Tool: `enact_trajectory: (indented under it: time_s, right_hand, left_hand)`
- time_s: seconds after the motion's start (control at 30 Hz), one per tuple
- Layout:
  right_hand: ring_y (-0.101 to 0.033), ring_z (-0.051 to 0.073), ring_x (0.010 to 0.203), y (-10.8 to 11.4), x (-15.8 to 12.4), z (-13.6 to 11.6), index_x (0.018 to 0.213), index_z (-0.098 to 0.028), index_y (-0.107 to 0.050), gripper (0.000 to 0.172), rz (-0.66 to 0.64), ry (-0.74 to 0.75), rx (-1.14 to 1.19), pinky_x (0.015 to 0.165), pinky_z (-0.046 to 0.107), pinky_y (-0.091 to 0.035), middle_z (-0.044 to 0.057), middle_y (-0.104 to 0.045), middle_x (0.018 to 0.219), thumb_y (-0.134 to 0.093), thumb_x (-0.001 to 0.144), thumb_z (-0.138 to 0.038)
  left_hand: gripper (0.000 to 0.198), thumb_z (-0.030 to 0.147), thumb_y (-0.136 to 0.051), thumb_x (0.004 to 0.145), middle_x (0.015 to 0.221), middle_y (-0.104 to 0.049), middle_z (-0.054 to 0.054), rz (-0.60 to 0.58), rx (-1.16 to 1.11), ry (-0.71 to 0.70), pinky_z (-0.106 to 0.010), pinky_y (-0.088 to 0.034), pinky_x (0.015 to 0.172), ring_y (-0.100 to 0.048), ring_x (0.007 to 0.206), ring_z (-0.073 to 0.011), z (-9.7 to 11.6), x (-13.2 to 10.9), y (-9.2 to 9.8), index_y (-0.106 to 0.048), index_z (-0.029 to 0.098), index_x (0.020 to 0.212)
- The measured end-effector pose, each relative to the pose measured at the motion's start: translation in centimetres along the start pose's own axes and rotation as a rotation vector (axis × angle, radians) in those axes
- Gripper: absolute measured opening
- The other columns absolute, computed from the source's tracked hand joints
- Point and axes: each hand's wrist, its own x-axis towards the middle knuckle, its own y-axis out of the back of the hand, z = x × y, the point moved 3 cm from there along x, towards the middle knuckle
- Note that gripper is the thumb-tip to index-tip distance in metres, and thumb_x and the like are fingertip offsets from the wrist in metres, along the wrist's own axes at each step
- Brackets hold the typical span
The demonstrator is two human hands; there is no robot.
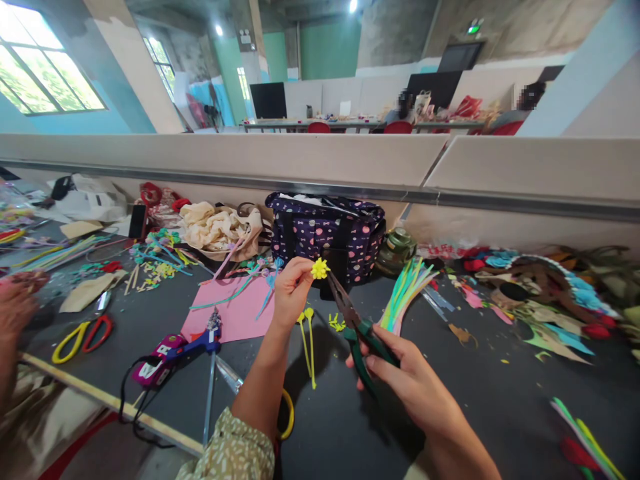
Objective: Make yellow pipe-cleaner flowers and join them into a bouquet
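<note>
Between the fingertips of my left hand (pixel 291 293) is a small yellow flower (pixel 320 269), raised above the dark table. My right hand (pixel 407 370) is wrapped round the green handles of long-nose pliers (pixel 354 313). The pliers' jaw tips reach up to the flower's right edge; whether they grip it I cannot tell. Below the flower, two yellow stems with rounded heads (pixel 312 347) lie on the table, with small yellow clippings (pixel 337 323) beside them. A fanned bundle of green, yellow and white strips (pixel 407 293) lies behind the pliers.
Left of my forearm, a blue glue gun (pixel 203 341) rests by a pink sheet (pixel 233 303). Scissors (pixel 85 333) with yellow and red handles lie farther left, near another person's hand (pixel 20 300). A patterned bag (pixel 320 233) stands at the back, before a low partition (pixel 225 157).
</note>
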Motion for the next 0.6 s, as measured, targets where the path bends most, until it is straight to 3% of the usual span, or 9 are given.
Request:
enact_trajectory:
  time_s: [0.13,0.23,0.4,0.6]
  right_hand:
    - [-0.063,0.017,0.074,0.03,0.12,0.06,0.089,-0.019,-0.057,0.02,0.07,0.057,-0.058,0.062,0.027,-0.055,0.004,-0.061,0.085,-0.066,0.082,-0.036]
    - [-0.064,0.02,0.082,0.02,0.1,0.03,0.089,-0.019,-0.06,0.02,0.052,0.052,0.004,0.066,0.03,-0.057,0.004,-0.06,0.087,-0.069,0.079,-0.034]
    - [-0.065,0.018,0.075,0.16,-0.14,0.04,0.087,-0.017,-0.059,0.016,-0.033,-0.042,0.131,0.07,0.033,-0.056,0.005,-0.067,0.084,-0.068,0.077,-0.027]
    - [-0.065,0.017,0.072,0.12,-0.08,-0.04,0.087,-0.018,-0.057,0.013,-0.055,-0.028,0.142,0.069,0.032,-0.056,0.005,-0.069,0.085,-0.066,0.079,-0.023]
  left_hand:
    - [0.012,0.025,-0.06,0.087,0.088,-0.062,-0.005,-0.001,0.045,-0.03,-0.028,-0.043,0.073,-0.055,0.082,-0.0163,0.09,0.0,0.09,-0.07,0.019,0.086]
    - [0.01,0.023,-0.06,0.086,0.089,-0.062,-0.005,0.0,0.04,-0.029,-0.027,-0.042,0.072,-0.055,0.082,-0.0159,-0.15,0.01,0.11,-0.07,0.019,0.086]
    - [0.008,0.021,-0.061,0.084,0.087,-0.061,-0.004,0.009,0.002,-0.02,-0.027,-0.043,0.073,-0.055,0.082,-0.0158,-0.51,-0.03,0.11,-0.069,0.019,0.086]
    - [0.008,0.02,-0.062,0.084,0.087,-0.061,-0.004,0.007,-0.006,-0.001,-0.026,-0.042,0.071,-0.055,0.081,-0.0152,-0.51,-0.04,0.01,-0.069,0.02,0.085]
